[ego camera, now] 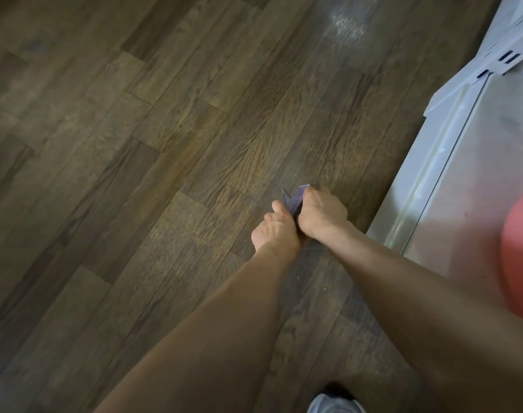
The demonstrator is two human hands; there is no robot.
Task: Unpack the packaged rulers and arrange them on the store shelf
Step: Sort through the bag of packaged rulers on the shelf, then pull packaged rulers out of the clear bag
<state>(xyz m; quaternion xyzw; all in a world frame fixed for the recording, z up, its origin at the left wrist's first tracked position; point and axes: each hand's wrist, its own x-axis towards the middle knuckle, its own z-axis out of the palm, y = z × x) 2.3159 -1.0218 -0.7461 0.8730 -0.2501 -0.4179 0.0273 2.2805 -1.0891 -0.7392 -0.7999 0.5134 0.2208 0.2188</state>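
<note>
While clutched between hands, purple packaging.

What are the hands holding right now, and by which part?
The left hand and right hand both grip a crumpled purplish wrapper around its lower part; its top tips stick out.

A shop aisle is suggested. A grey metal shelving base is seen at the right edge, with a slotted upright beyond it, set on a dark wood-look plank floor.
</note>
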